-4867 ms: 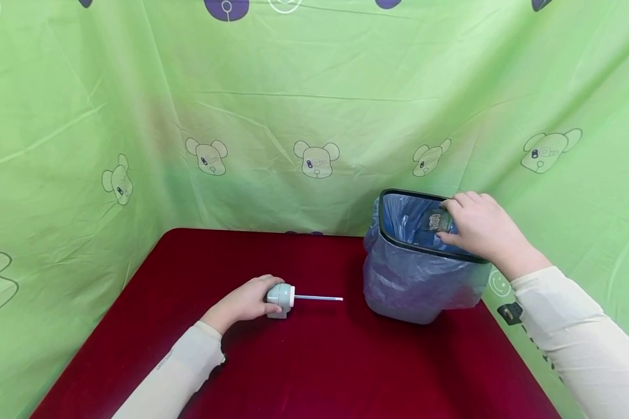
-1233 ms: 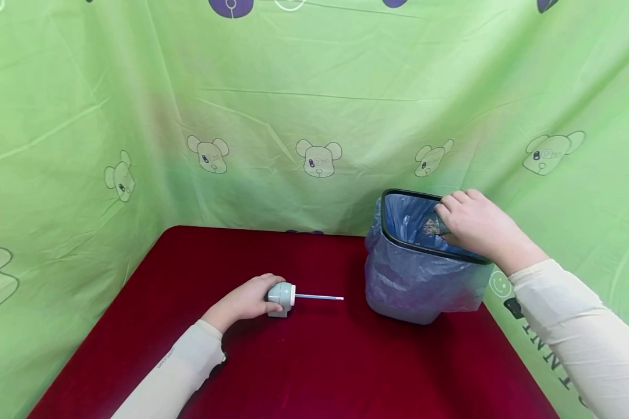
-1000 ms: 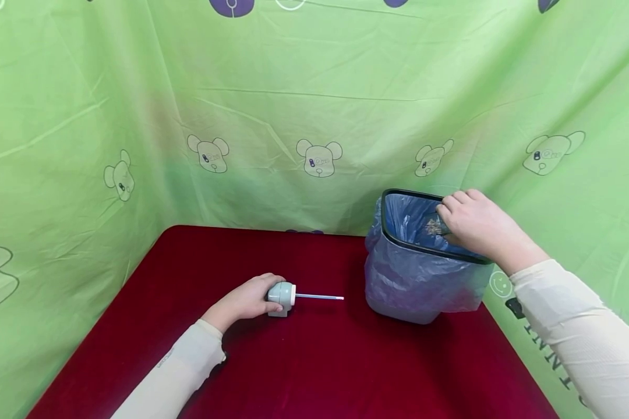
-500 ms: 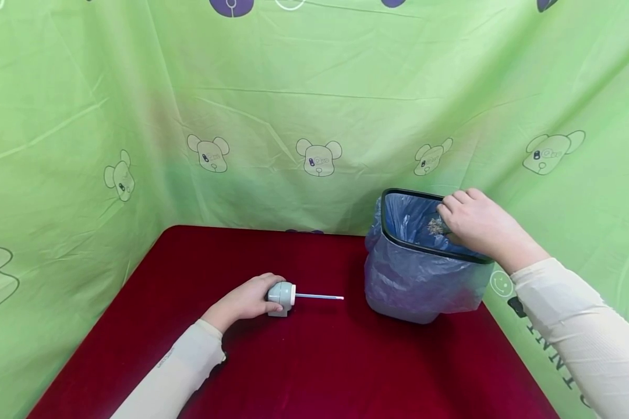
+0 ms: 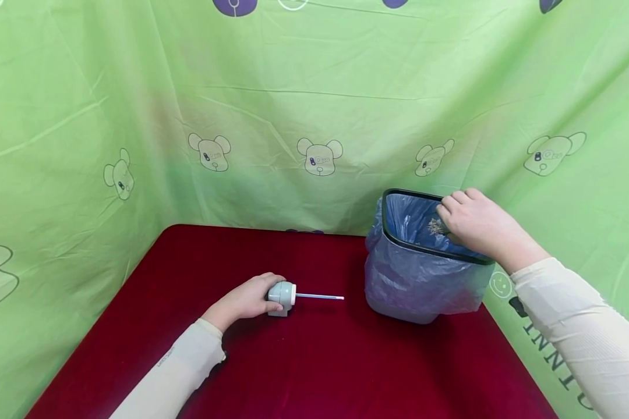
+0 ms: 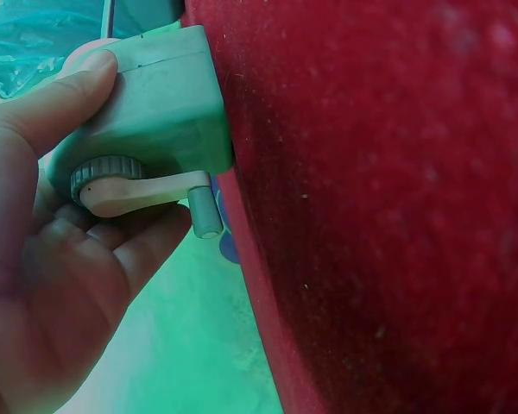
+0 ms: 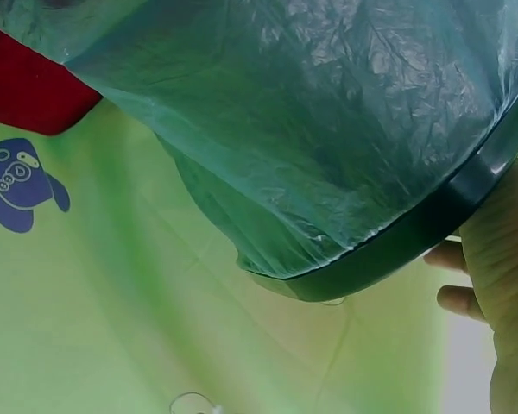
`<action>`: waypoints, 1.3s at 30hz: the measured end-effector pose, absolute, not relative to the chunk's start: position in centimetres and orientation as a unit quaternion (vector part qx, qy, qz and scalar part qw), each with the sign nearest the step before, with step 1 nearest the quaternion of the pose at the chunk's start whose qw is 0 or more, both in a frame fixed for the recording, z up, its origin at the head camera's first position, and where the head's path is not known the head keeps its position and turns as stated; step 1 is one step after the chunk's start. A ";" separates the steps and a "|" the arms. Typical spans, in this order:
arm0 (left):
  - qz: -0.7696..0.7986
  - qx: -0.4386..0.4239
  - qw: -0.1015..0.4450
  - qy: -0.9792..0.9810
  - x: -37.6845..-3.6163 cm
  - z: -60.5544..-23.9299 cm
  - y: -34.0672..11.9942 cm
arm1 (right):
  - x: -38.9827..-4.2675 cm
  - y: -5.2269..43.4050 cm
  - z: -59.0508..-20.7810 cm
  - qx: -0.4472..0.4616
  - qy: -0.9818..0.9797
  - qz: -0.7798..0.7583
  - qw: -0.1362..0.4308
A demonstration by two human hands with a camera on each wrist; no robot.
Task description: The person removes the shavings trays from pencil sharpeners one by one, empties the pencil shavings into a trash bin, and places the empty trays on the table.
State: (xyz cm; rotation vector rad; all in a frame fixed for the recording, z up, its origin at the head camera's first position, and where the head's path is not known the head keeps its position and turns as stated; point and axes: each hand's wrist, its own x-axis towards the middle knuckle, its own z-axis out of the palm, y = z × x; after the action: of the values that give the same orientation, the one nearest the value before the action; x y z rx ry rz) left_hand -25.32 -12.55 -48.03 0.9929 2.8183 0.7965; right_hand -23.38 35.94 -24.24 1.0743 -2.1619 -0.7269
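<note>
On the red tablecloth (image 5: 314,361), left of centre, I log one hand-crank pencil sharpener (image 5: 281,298), lying under my left hand (image 5: 246,301), whose fingers and thumb curl round its body. Body: pale grey-green plastic, blocky, with a cream crank arm (image 6: 142,191) and small knob at the rear; a thin pale pencil (image 5: 318,297) projects from the white front collar toward the bin. I judge it light, rigid, smooth-sided and liable to slide on the cloth; best hold is across the flat sides of the block, clear of the crank.

Second item: a small dark shavings drawer (image 5: 436,226), pinched in my right hand (image 5: 477,227) over the waste bin (image 5: 424,279). Bin: black rim, loose blue-grey liner bag, standing near the table's far right corner. Drawer judged light and brittle; grip by its edges.
</note>
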 end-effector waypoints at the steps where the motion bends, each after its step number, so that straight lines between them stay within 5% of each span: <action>1: 0.258 0.322 0.025 0.911 -25.3 -48.0 -12.5 | -23.4 35.9 -24.2 0.406 -0.816 -0.275 0.305; 39: 0.263 0.320 0.023 0.910 -25.6 -48.5 -12.6 | -23.8 34.5 -23.7 0.400 -0.818 -0.288 0.295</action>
State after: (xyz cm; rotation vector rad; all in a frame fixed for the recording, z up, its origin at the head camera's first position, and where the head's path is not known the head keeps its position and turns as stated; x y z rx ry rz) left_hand -25.63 -12.62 -48.46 0.9920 2.8163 0.8138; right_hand -23.80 34.50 -23.67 1.0652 -2.1768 -0.7662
